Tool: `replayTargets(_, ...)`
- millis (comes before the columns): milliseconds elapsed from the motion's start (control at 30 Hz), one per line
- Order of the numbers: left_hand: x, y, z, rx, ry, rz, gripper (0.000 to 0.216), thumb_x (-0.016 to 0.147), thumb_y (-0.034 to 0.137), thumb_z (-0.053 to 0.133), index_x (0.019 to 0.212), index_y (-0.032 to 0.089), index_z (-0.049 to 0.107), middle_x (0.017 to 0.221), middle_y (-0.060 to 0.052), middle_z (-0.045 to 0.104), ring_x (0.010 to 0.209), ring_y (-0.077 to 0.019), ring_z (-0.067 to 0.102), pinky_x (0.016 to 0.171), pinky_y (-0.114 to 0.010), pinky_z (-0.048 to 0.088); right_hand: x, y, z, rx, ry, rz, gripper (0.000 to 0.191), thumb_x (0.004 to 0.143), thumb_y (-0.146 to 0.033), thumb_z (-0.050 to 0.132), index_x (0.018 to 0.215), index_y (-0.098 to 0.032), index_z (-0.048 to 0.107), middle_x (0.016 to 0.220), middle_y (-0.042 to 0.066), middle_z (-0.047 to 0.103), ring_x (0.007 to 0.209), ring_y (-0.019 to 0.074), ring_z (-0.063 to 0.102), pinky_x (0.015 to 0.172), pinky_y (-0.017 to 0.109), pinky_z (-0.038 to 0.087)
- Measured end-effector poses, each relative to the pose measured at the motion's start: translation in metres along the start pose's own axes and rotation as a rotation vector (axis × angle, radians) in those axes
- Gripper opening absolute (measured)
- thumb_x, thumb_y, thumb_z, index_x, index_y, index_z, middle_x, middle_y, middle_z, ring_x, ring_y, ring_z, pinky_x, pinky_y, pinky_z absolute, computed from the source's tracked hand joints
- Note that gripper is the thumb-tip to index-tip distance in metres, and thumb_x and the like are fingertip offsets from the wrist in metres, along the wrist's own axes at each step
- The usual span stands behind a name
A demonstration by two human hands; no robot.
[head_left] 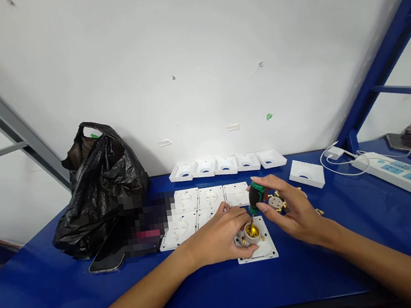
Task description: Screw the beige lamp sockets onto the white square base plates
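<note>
A green-and-black screwdriver is pinched, slightly tilted, between the fingers of the right hand, its shaft pointed into a gold-lined socket, the socket gripped by the fingers of the left hand, a white plate seen beneath on the blue tabletop

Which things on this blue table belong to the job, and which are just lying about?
Likely in the job:
green-and-black screwdriver, in the right hand
pale round gold-lined socket, left hand around it
square white plate under the socket
shallow white plastic covers

Probably lying about:
black plastic bag
dark rectangular phone
white power strip
</note>
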State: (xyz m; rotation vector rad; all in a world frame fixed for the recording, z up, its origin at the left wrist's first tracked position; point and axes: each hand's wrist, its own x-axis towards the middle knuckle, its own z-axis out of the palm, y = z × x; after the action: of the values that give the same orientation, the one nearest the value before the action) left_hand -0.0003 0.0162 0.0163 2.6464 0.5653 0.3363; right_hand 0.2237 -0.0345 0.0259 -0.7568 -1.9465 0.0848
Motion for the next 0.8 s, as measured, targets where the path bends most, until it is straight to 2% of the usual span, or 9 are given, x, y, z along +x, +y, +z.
replayTargets(233, 0.0008, -0.0016, 0.0007, 0.017, -0.002, 0.038, 0.026, 0.089, 0.035, 0.079, 0.097, 0.021, 0.058, 0.095, -0.002, 0.065, 0.089, -0.0232, 0.065, 0.108, -0.044, 0.040, -0.0015, 0.0038, 0.0020, 0.026, 0.009, 0.000, 0.059, 0.102, -0.016, 0.063, 0.156, -0.031, 0.046, 0.109, 0.005, 0.067, 0.092, 0.0207, 0.065, 0.081, 0.038, 0.061)
replayTargets(800, 0.0011, -0.0020, 0.0006, 0.009, -0.007, 0.041, 0.025, 0.090, 0.035, 0.078, 0.099, 0.021, 0.059, 0.095, -0.002, 0.066, 0.089, -0.0240, 0.065, 0.106, -0.044, 0.040, -0.0025, 0.0045, 0.0028, 0.028, 0.015, 0.014, 0.058, 0.102, -0.016, 0.063, 0.155, -0.032, 0.046, 0.108, 0.005, 0.065, 0.091, 0.0213, 0.063, 0.081, 0.040, 0.060)
